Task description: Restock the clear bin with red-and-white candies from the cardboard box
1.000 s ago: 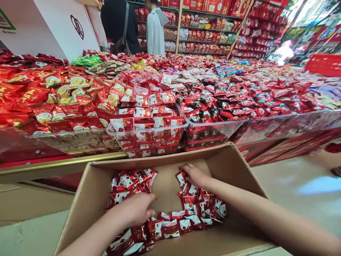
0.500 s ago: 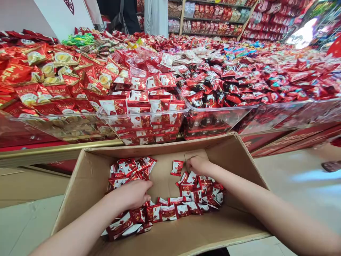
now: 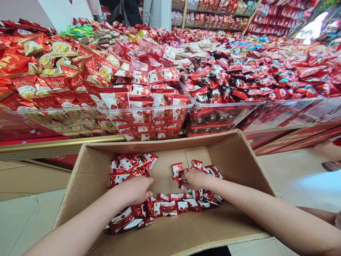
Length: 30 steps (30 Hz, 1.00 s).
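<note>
A cardboard box (image 3: pixel 210 227) holds small red and white wrapped candies. My left hand (image 3: pixel 140 188) is curled, palm down, over the left pile of candies (image 3: pixel 130 163); its palm and lower fingers are hidden. My right hand (image 3: pixel 195 179) reaches down into the right group, its fingertips closed on a wrapped candy (image 3: pixel 183 185) that they partly cover. Just behind those fingertips lies a single candy (image 3: pixel 177 170), and another candy (image 3: pixel 197 164) rests beyond the knuckles. A row of candies (image 3: pixel 169 208) runs across the box floor between the two piles.
Behind the box stands a clear bin (image 3: pixel 149 113) heaped with red and white packets. Durian packets (image 3: pixel 55 85) fill the bin to its left, dark red packets (image 3: pixel 213 92) the one to its right. A bystander's arm (image 3: pixel 317 215) shows at the right edge.
My right hand has come down and slightly left, from the back of the box onto the right group. A candy now shows near where it was. My left hand stays about in place.
</note>
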### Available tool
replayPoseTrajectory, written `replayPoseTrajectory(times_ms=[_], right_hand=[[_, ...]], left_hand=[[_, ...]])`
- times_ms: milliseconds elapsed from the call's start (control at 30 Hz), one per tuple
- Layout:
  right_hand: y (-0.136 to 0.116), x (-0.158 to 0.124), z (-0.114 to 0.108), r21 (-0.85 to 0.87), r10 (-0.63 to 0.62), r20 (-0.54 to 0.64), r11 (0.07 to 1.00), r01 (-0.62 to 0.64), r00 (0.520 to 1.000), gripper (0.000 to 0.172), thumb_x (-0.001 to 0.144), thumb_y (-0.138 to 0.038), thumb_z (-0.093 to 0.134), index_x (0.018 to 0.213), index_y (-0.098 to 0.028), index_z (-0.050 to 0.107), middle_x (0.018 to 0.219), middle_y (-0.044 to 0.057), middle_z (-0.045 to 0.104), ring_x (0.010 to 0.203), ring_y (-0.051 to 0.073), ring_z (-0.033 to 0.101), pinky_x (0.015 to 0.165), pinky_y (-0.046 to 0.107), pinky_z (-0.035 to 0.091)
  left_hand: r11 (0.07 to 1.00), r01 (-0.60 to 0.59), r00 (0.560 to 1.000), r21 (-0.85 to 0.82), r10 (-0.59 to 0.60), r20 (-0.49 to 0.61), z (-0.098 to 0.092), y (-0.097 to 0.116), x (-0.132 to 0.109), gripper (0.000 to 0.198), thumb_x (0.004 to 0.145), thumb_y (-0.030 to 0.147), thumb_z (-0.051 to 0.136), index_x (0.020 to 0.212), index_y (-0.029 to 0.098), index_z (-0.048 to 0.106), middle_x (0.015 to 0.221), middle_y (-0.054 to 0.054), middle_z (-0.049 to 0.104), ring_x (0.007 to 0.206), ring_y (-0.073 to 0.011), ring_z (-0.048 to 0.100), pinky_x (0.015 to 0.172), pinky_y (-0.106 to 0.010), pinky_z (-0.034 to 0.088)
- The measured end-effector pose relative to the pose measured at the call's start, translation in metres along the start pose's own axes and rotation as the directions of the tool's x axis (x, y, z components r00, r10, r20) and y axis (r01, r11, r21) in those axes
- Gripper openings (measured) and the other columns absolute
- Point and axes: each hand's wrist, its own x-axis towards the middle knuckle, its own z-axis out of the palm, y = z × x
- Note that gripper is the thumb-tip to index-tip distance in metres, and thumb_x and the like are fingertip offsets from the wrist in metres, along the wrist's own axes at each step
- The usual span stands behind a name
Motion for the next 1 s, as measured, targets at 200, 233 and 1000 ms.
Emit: replayPoseTrajectory(times_ms=[200, 233, 1000], right_hand=[[0.003, 0.001, -0.013, 0.040, 0.114, -0.078, 0.993, -0.111, 0.990, 0.031, 0.077, -0.025, 0.038, 0.102, -0.011, 0.052, 0.094, 0.015, 0.059, 0.080, 0.021, 0.055, 0.059, 0.025, 0.037], [0.000, 0.000, -0.013, 0.039, 0.121, -0.077, 0.992, -0.118, 0.990, 0.033, 0.078, -0.026, 0.037, 0.103, -0.010, 0.051, 0.096, 0.016, 0.058, 0.082, 0.022, 0.054, 0.060, 0.027, 0.036], [-0.012, -0.022, -0.043, 0.718, -0.296, -0.168, 0.616, 0.323, 0.940, 0.026, 0.073, -0.038, 0.049, 0.071, -0.013, 0.057, 0.057, -0.005, 0.044, 0.053, 0.006, 0.039, 0.050, 0.017, 0.031]], left_hand=[[1.000, -0.001, 0.999, 0.011, 0.000, 0.037, 0.005, 0.002, 0.003, 0.039, 0.068, 0.030, 0.047, 0.105, 0.020, 0.052, 0.101, -0.013, 0.061, 0.090, -0.0269, 0.056, 0.073, -0.036, 0.043], [1.000, -0.001, 0.999, 0.012, 0.001, 0.042, 0.006, 0.002, 0.003, 0.039, 0.068, 0.031, 0.047, 0.105, 0.020, 0.052, 0.100, -0.013, 0.061, 0.090, -0.0278, 0.056, 0.073, -0.038, 0.043], [0.659, -0.214, 0.965, -0.721, 0.030, -0.259, -0.009, 0.036, 0.007, 0.027, 0.070, 0.037, 0.048, 0.079, 0.017, 0.064, 0.063, 0.001, 0.060, 0.055, -0.0118, 0.047, 0.052, -0.021, 0.034]])
